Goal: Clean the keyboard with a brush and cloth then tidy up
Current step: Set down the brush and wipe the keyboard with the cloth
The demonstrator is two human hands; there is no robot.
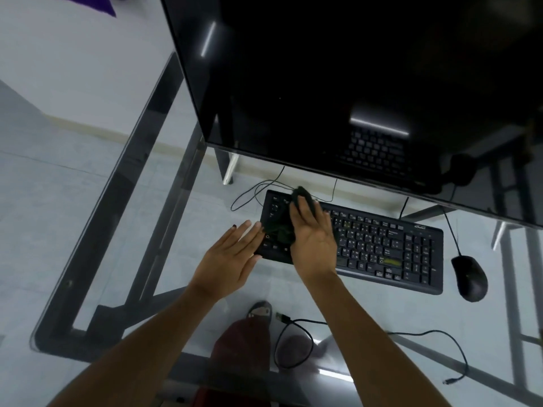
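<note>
A black keyboard (382,245) lies on the glass desk (147,259), below the monitor. My right hand (313,239) lies flat on the keyboard's left part and presses a dark cloth (280,229) onto the keys. The cloth sticks out past the fingertips and to the left of the palm. At the keyboard's left edge my left hand (227,257) rests with straight fingers, its fingertips touching the keyboard's side. No brush is in view.
A large black monitor (352,83) overhangs the back of the desk. A black mouse (469,277) sits right of the keyboard. A loose black cable (293,342) with a USB plug lies near the front edge. Through the glass I see my legs and the desk's frame.
</note>
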